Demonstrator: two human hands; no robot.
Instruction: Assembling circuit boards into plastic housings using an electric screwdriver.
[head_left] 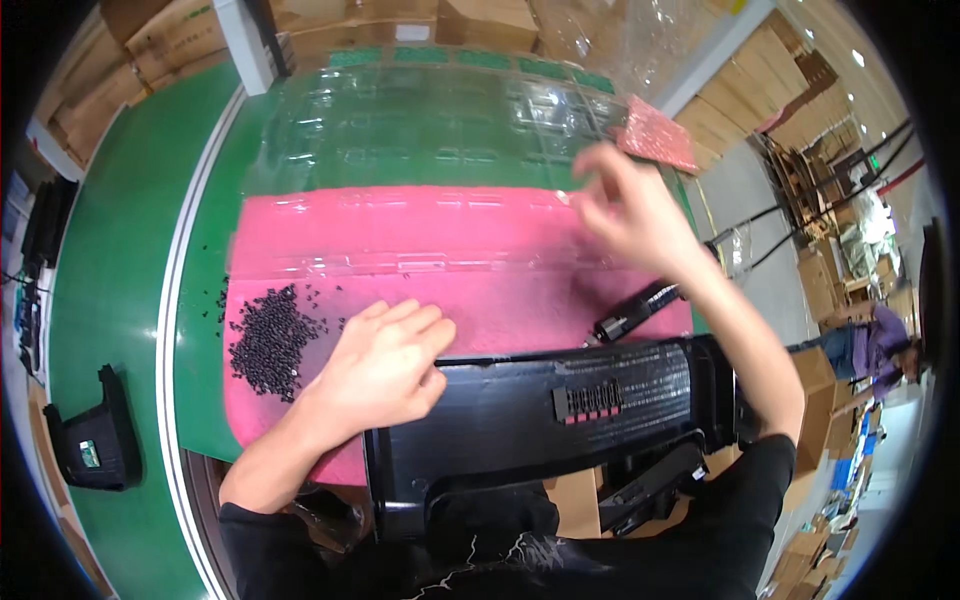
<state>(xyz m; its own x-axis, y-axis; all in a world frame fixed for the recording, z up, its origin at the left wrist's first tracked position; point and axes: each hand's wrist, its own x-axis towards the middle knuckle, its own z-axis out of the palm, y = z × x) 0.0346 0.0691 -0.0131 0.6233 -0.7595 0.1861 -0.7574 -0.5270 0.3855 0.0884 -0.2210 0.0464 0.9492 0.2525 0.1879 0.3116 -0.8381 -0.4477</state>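
A black molded plastic panel [500,411] lies across the near edge of the pink-covered table in front of me. My left hand [392,362] rests over its far left edge with fingers curled inward; whatever they hold, if anything, is hidden. Beside that hand, a pile of small black parts [272,342] spreads over the pink sheet [470,312]. Raised over the sheet's far right, my right hand [628,205] is blurred, its thumb and fingers bent and apart, with no held thing visible. Below it lies a black power screwdriver [635,312], its tip toward the panel.
Clear plastic trays [420,125] cover the table's far part. Pink bubble wrap [656,137] sits at the far right. Another black molded part [95,435] lies on the green surface at left. Cardboard boxes [180,45] stand behind; a person in purple [885,345] is at far right.
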